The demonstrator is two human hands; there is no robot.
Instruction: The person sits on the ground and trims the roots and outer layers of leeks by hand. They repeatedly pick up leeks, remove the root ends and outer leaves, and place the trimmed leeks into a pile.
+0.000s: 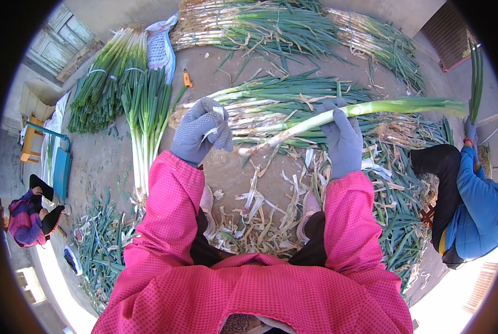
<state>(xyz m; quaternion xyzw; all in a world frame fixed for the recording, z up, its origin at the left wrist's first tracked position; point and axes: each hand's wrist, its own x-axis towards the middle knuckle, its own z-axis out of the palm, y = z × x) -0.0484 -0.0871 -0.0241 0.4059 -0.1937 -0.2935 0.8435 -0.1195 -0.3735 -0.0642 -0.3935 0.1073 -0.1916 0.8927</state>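
Note:
My right hand (344, 140), in a grey dotted glove, grips a long green onion (303, 126) around its pale stalk. The root end points left and down, and the green leaves reach out to the right. My left hand (199, 131), gloved the same way, is curled with a strip of pale onion skin (210, 132) in its fingers, apart from the stalk. Behind both hands a loose pile of green onions (269, 104) lies on the ground. Left of my left hand is a row of cleaned green onions (142, 137) with white stalks.
Peeled skins (261, 225) litter the ground between my shoes. Banded bundles (107, 79), an orange-handled knife (186, 78), a printed sack (159, 48) and tied onions (257, 25) lie farther off. Leaf scraps (103, 238) lie at left. One person (478, 200) sits right, another (28, 221) left.

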